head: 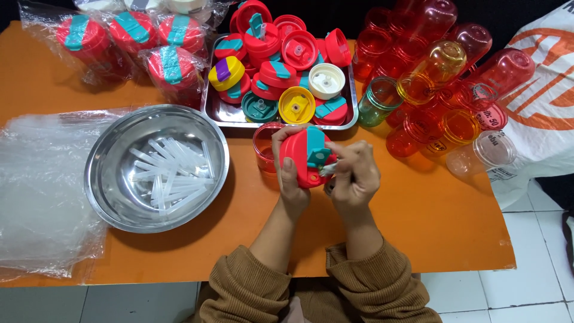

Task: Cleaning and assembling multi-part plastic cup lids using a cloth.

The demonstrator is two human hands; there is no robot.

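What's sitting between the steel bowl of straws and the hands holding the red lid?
In the head view, only bare orange table lies between the steel bowl and the left hand gripping the red lid; nothing else sits there.

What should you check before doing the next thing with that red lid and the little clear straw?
1. Left hand holds the red lid firmly: ok.
2. Right hand pinches the clear straw at the lid: ok.
3. Straw fully seated in the lid: cannot tell, fingers hide the joint.
4. Red bottle stands open-mouthed just behind the lid: ok.
5. More straws wait in the steel bowl: ok.
6. More lids lie in the steel tray: ok.
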